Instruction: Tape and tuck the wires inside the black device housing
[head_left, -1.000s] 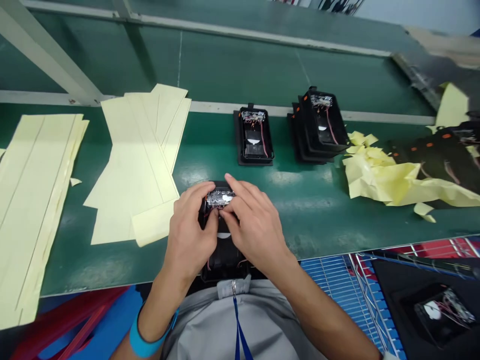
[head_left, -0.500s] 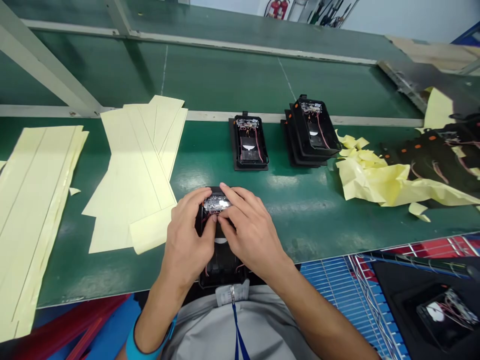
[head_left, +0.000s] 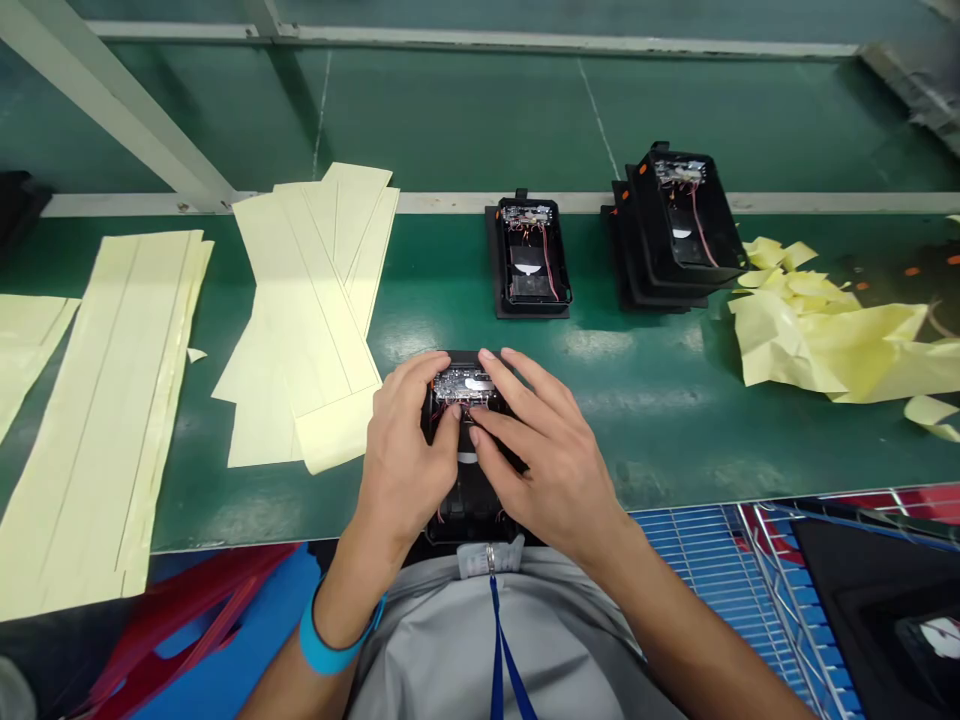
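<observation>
A black plastic housing (head_left: 466,490) with a small circuit board (head_left: 463,384) and red wires lies at the near edge of the green bench. My left hand (head_left: 405,460) grips its left side, thumb pressed near the board. Over its right side rests my right hand (head_left: 547,455), fingers bent, with the fingertips touching the board and wires. A blue band circles my left wrist.
Another open black housing (head_left: 531,258) lies further back, and a stack of them (head_left: 671,230) to its right. Pale yellow paper sheets (head_left: 307,310) cover the bench on the left; crumpled yellow paper (head_left: 817,330) lies right. A blue wire rack (head_left: 720,570) sits below right.
The camera view shifted; both hands stay on the housing. My right fingers have spread a little over the board.
</observation>
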